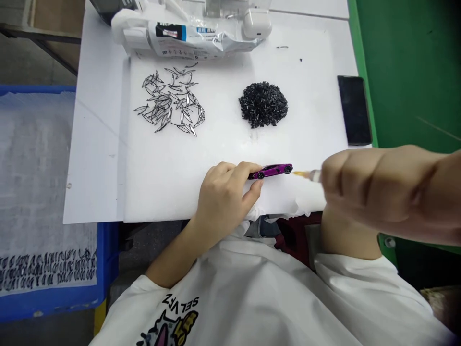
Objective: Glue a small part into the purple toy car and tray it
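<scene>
The left hand is closed around a purple toy car, pinching it just above the white plastic board so that its tail faces the slim syringe gripped in the right hand, the yellowish tip sitting just beside the car. Farther up the board lie a heap of black parts and a looser spread of black-edged slivers; to the left, a blue crate holds a white sheet lined with similar dark pieces.

The white T-shirt bears black capitals, upside down from the head view, that read roughly "SEL VAZ"; the plastic packet on the desk carries a blue-and-black label, its fine print too small to read.
</scene>
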Demonstrator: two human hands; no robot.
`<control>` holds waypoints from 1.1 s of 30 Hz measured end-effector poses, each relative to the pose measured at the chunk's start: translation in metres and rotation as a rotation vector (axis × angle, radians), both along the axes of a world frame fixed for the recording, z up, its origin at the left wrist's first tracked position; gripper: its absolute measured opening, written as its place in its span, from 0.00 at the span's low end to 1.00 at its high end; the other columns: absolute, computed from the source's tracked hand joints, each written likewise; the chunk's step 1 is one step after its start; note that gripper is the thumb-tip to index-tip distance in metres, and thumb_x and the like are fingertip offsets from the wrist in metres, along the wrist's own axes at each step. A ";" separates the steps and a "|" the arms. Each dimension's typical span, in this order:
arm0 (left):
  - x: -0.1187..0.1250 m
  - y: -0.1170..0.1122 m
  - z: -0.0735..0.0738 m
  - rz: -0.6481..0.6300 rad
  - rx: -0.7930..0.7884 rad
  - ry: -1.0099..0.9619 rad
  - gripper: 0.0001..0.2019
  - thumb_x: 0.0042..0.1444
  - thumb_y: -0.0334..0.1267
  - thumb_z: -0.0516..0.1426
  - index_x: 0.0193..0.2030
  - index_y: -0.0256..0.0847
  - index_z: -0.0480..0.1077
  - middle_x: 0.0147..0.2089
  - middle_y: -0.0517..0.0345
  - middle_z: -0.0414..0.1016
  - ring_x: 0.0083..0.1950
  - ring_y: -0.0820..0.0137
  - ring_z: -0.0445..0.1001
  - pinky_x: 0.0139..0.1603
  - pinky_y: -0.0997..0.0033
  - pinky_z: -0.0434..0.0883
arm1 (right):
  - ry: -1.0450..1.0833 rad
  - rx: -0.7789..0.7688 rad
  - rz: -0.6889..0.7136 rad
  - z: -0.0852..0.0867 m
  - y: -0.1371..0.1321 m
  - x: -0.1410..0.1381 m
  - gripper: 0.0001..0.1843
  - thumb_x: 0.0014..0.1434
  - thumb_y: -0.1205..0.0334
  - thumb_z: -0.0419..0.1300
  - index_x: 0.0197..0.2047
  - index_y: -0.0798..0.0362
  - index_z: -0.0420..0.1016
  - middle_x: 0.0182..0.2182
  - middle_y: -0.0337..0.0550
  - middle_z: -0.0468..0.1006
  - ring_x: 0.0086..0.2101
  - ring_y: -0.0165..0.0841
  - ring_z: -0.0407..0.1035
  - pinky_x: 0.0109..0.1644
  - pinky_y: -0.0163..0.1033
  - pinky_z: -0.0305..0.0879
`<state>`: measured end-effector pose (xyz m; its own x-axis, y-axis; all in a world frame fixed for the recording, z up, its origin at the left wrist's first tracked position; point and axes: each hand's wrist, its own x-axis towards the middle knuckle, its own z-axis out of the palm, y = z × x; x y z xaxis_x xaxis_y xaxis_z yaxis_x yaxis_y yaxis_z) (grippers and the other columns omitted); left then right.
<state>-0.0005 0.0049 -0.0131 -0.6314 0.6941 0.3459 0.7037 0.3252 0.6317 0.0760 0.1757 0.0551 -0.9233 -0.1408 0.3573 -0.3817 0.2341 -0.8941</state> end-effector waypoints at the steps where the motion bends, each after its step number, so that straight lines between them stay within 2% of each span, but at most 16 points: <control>1: 0.000 0.000 0.000 0.001 0.000 0.000 0.07 0.56 0.34 0.56 0.41 0.39 0.71 0.32 0.60 0.76 0.34 0.70 0.69 0.38 0.70 0.67 | 0.070 -0.112 0.089 -0.003 -0.003 -0.002 0.19 0.63 0.58 0.48 0.21 0.50 0.52 0.09 0.29 0.53 0.10 0.25 0.48 0.19 0.34 0.56; 2: 0.000 0.000 0.000 0.002 0.000 0.000 0.07 0.56 0.34 0.56 0.41 0.39 0.71 0.32 0.60 0.76 0.34 0.71 0.69 0.38 0.70 0.67 | 0.158 -0.239 0.140 -0.007 -0.006 -0.005 0.18 0.63 0.60 0.48 0.22 0.50 0.52 0.11 0.29 0.54 0.11 0.24 0.48 0.19 0.34 0.55; 3: 0.000 0.000 0.000 0.002 0.001 0.000 0.07 0.56 0.34 0.56 0.41 0.38 0.72 0.31 0.60 0.76 0.34 0.71 0.69 0.37 0.70 0.67 | 0.218 -0.319 0.166 -0.013 -0.009 -0.008 0.17 0.63 0.57 0.48 0.23 0.50 0.53 0.12 0.29 0.54 0.11 0.23 0.46 0.19 0.33 0.54; 5: 0.000 0.000 0.000 0.004 0.006 0.001 0.07 0.55 0.34 0.56 0.40 0.38 0.72 0.31 0.60 0.75 0.34 0.71 0.69 0.37 0.71 0.66 | 0.277 -0.361 0.143 -0.023 -0.013 -0.012 0.20 0.62 0.47 0.45 0.23 0.49 0.53 0.12 0.29 0.50 0.11 0.22 0.42 0.18 0.33 0.51; 8: 0.000 0.000 0.000 0.006 0.006 0.004 0.06 0.55 0.34 0.57 0.40 0.39 0.71 0.31 0.61 0.75 0.34 0.71 0.69 0.37 0.71 0.66 | 0.289 -0.315 0.130 -0.029 -0.014 -0.013 0.27 0.60 0.38 0.38 0.21 0.50 0.51 0.11 0.29 0.46 0.11 0.22 0.41 0.18 0.33 0.51; 13: 0.000 0.000 -0.001 0.002 0.012 0.003 0.06 0.55 0.34 0.57 0.40 0.39 0.71 0.32 0.60 0.76 0.35 0.71 0.69 0.38 0.70 0.66 | 0.166 -0.088 0.091 -0.021 -0.012 -0.008 0.33 0.54 0.31 0.19 0.17 0.49 0.38 0.09 0.31 0.39 0.11 0.22 0.38 0.17 0.34 0.46; 15: 0.000 0.000 -0.001 0.003 0.008 0.002 0.06 0.56 0.34 0.57 0.40 0.39 0.71 0.32 0.61 0.76 0.34 0.71 0.69 0.38 0.70 0.66 | 0.128 0.053 0.076 -0.023 -0.010 -0.005 0.33 0.51 0.30 0.16 0.16 0.49 0.36 0.10 0.31 0.37 0.11 0.22 0.38 0.18 0.33 0.46; 19: 0.000 0.000 -0.001 0.002 0.002 -0.003 0.06 0.56 0.35 0.57 0.40 0.39 0.71 0.32 0.60 0.75 0.34 0.71 0.69 0.38 0.70 0.67 | 0.112 0.408 0.119 -0.037 -0.002 0.005 0.34 0.53 0.28 0.28 0.15 0.49 0.37 0.13 0.31 0.36 0.13 0.21 0.40 0.19 0.33 0.48; 22: 0.000 0.000 -0.001 0.002 0.005 -0.004 0.06 0.56 0.35 0.57 0.41 0.39 0.71 0.32 0.60 0.75 0.35 0.71 0.69 0.38 0.70 0.67 | 0.097 0.491 0.115 -0.042 0.001 0.007 0.35 0.55 0.30 0.34 0.14 0.51 0.40 0.13 0.32 0.41 0.14 0.20 0.44 0.19 0.32 0.49; 24: 0.000 0.000 -0.001 0.000 0.006 -0.003 0.06 0.56 0.35 0.57 0.40 0.39 0.71 0.32 0.60 0.75 0.35 0.71 0.69 0.38 0.70 0.67 | 0.123 0.399 0.081 -0.037 -0.003 0.004 0.35 0.55 0.30 0.33 0.14 0.52 0.41 0.13 0.31 0.41 0.13 0.20 0.44 0.19 0.31 0.48; 27: 0.000 0.000 -0.001 -0.003 0.004 -0.004 0.06 0.56 0.35 0.57 0.40 0.39 0.71 0.31 0.60 0.75 0.34 0.70 0.68 0.38 0.69 0.66 | 0.211 0.040 0.020 -0.026 -0.013 -0.006 0.35 0.56 0.31 0.29 0.15 0.52 0.43 0.11 0.31 0.41 0.12 0.20 0.41 0.18 0.31 0.48; 29: 0.000 0.000 -0.001 -0.003 0.005 -0.005 0.07 0.56 0.35 0.57 0.40 0.39 0.71 0.31 0.60 0.75 0.34 0.70 0.68 0.37 0.69 0.66 | 0.249 -0.190 0.050 -0.022 -0.020 -0.011 0.34 0.56 0.31 0.29 0.16 0.52 0.44 0.11 0.31 0.43 0.12 0.20 0.40 0.18 0.32 0.47; 31: 0.000 0.000 -0.001 -0.002 0.004 -0.007 0.07 0.56 0.35 0.57 0.41 0.39 0.71 0.32 0.60 0.75 0.34 0.70 0.68 0.38 0.69 0.66 | 0.257 -0.311 0.105 -0.023 -0.026 -0.014 0.34 0.57 0.31 0.31 0.17 0.52 0.45 0.12 0.31 0.44 0.12 0.21 0.40 0.17 0.33 0.44; 33: 0.000 0.000 -0.001 0.000 0.003 -0.005 0.07 0.56 0.35 0.57 0.41 0.39 0.71 0.32 0.60 0.75 0.34 0.70 0.69 0.38 0.69 0.66 | 0.255 -0.357 0.097 -0.027 -0.028 -0.013 0.33 0.59 0.33 0.34 0.17 0.52 0.48 0.12 0.31 0.45 0.13 0.21 0.39 0.17 0.34 0.43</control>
<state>-0.0007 0.0051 -0.0138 -0.6332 0.6930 0.3447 0.7006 0.3238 0.6359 0.0632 0.1479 0.0280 -0.7880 -0.0487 0.6138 -0.6055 -0.1196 -0.7868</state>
